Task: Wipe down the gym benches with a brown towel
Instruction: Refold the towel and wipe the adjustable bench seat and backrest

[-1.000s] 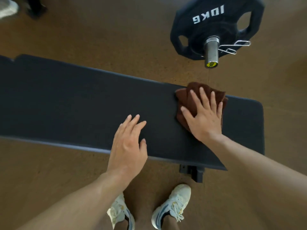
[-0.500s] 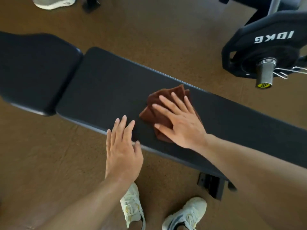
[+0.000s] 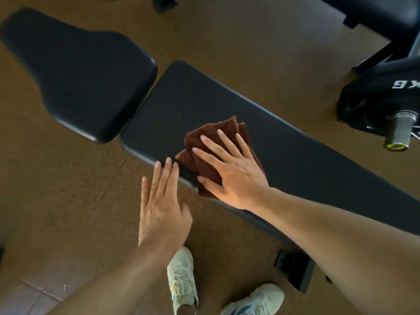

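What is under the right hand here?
The right hand lies flat, fingers spread, on a folded brown towel atop the long black padded bench. The towel's middle and the pad beneath it are covered.

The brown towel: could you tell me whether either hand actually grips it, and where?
Neither grips it: the right hand presses flat on the folded brown towel; the left hand holds nothing.

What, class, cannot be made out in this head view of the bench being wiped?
- Weight plate: its marking is cut off by the right edge.
- Brown towel: the part under the right hand is hidden.
- Bench pad: its far right end leaves the frame.
- Left hand: whether its fingers touch the pad is unclear.
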The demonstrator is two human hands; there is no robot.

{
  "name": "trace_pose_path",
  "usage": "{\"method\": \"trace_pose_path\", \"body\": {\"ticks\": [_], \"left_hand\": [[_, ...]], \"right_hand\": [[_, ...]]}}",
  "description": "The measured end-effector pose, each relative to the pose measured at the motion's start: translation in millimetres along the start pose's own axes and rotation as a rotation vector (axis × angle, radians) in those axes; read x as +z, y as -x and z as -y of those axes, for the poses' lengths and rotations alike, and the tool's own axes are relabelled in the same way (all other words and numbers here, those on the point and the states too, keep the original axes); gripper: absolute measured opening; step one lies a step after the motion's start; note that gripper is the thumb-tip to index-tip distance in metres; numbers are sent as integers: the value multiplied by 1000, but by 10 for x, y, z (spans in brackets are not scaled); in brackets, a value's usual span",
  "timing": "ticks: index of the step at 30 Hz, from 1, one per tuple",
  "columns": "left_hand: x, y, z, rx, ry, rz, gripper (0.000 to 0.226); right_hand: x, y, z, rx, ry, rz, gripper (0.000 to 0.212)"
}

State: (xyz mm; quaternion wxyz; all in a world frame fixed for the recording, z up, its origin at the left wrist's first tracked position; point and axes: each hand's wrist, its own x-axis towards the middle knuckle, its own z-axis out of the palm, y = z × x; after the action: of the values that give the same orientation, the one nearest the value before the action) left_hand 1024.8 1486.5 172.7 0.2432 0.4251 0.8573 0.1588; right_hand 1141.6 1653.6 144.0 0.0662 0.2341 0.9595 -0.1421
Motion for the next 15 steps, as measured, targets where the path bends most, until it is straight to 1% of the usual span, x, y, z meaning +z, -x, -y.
{"method": "trace_pose_path", "body": {"ticks": [1, 3, 6, 8, 10, 12, 15], "left_hand": [[-33, -20, -3, 10, -39, 22, 91], [-146, -72, -36, 8, -122, 91, 91], [-347, -211, -152, 30, -348, 215, 80], [-423, -317, -223, 65, -491, 312, 73], [-412, -362, -241, 89, -578, 371, 70], [-377, -356, -220, 85, -584, 392, 70], [-344, -321, -159, 53, -524, 424, 75]], "right_hand": [[-21, -21, -49, -15, 6, 10, 68], [-63, -45, -63, 23, -9, 16, 69], [-112, -144, 33, 204, -50, 15, 71], [-182, -359, 55, 329, -114, 19, 71], [-271, -667, 20, 429, -189, 16, 71], [-352, -980, -50, 488, -227, 7, 70], [-396, -1246, -149, 503, -183, 19, 70]]}}
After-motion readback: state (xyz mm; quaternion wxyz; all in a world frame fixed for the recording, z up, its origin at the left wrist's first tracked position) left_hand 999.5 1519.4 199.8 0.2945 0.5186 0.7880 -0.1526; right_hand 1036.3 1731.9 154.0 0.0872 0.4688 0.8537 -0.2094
